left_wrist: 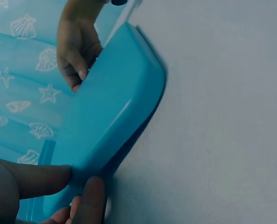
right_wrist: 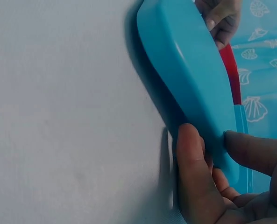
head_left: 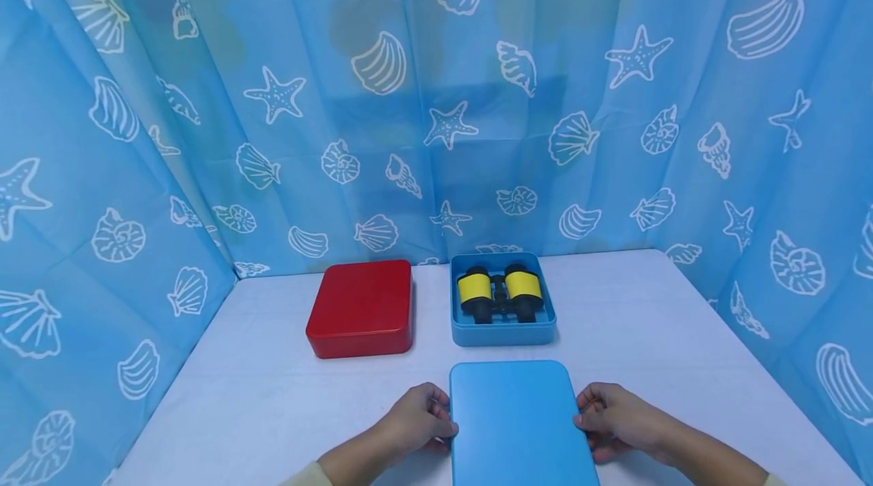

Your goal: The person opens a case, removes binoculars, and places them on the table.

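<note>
A light-blue lid (head_left: 520,425) with rounded corners lies top side up between both hands at the front of the table. My left hand (head_left: 424,421) pinches its left edge, thumb on the upper face and fingers at the rim. At the opposite edge, my right hand (head_left: 614,419) grips it the same way. A dark gap under the lid's side (left_wrist: 129,151) shows in the left wrist view. Just beyond it stands an open blue box (head_left: 505,335) with black-and-yellow binoculars (head_left: 475,288) lying inside. Lid and box are apart in the head view.
Left of the blue box sits a closed red box (head_left: 361,304). A white cloth (head_left: 259,387) covers the table. Blue curtains (head_left: 409,130) printed with white seashells and starfish hang behind and along both sides.
</note>
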Tool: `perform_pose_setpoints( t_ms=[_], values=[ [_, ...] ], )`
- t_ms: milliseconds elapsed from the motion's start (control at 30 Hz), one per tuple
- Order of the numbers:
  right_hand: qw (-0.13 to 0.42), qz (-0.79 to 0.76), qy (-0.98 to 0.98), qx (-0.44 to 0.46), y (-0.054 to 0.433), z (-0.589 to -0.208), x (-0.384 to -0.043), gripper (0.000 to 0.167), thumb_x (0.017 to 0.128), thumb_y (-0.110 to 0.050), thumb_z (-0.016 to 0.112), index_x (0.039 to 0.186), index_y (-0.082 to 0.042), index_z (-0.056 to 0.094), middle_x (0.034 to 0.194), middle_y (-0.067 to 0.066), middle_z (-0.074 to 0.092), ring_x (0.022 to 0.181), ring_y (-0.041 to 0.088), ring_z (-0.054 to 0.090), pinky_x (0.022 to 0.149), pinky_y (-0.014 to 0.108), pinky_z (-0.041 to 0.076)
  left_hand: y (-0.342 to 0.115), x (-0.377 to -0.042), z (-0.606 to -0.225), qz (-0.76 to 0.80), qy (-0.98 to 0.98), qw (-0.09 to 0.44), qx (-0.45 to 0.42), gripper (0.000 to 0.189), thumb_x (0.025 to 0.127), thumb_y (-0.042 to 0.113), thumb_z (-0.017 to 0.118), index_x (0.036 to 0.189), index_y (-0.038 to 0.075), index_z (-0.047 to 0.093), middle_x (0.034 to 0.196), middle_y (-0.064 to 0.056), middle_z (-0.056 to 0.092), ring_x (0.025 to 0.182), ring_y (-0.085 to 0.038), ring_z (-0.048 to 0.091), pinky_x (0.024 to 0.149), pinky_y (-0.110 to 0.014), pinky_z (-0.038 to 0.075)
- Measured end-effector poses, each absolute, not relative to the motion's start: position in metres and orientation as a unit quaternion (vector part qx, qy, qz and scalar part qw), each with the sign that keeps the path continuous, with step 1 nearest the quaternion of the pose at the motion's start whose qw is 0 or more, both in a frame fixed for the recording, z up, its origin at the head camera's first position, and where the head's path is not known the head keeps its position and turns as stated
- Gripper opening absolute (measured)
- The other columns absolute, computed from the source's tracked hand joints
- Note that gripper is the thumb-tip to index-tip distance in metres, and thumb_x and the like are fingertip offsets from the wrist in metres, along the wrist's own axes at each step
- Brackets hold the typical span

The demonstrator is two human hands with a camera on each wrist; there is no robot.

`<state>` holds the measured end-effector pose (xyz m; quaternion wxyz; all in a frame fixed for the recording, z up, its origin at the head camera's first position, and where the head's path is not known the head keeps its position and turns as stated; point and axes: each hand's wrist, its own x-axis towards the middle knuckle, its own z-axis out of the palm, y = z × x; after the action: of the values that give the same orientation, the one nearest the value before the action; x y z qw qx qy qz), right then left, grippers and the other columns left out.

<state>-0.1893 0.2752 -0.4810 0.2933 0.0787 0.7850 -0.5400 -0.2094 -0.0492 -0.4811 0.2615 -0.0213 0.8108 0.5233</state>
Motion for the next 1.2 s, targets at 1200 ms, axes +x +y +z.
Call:
perform_pose_setpoints(
  t_ms=[1200],
  values=[
    [0.237, -0.364, 0.901, 0.023, 0.257, -0.476, -0.188, 0.014, 0.091, -0.011, 0.067, 0.091, -0.004, 0.056, 0.073, 0.010, 0.058, 0.062, 0.020, 0.062, 0.057, 0.033, 0.054, -0.042, -0.209, -0.475, 0.332, 0.910, 0.240, 0.057, 0.026, 0.083, 0.018, 0.078, 0.098, 0.008, 0.059, 0.077, -0.002, 0.058, 0.065, -0.018, 0.059, 0.065, -0.034, 0.055]
  ],
)
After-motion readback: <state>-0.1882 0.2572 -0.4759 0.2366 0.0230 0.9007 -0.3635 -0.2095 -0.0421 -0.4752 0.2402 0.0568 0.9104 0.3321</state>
